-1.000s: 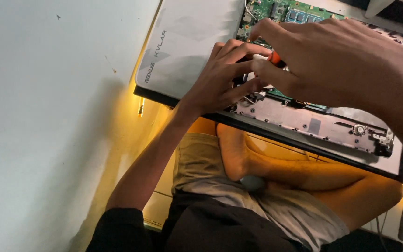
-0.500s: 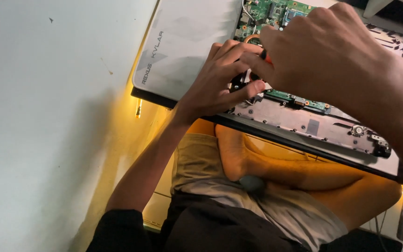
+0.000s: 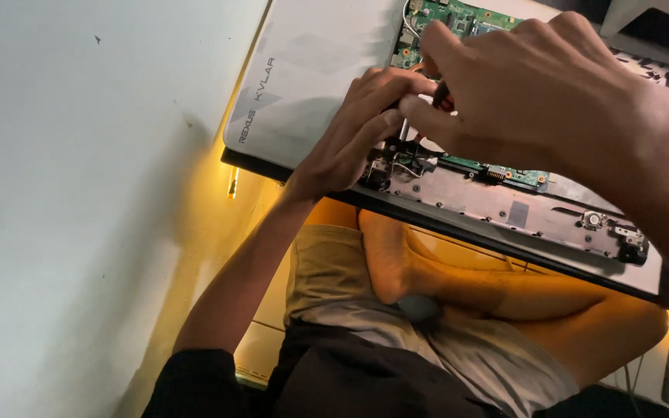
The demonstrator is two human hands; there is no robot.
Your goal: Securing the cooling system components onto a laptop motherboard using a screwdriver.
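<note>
Across the person's folded legs lies the opened grey laptop chassis (image 3: 505, 205), where the left hand (image 3: 350, 139) presses curled fingers by the hinge and the right hand (image 3: 536, 93) pinches a slim metal-shafted screwdriver (image 3: 404, 130) upright, the green circuit board (image 3: 466, 23) beyond and a white panel (image 3: 311, 77) alongside.
</note>
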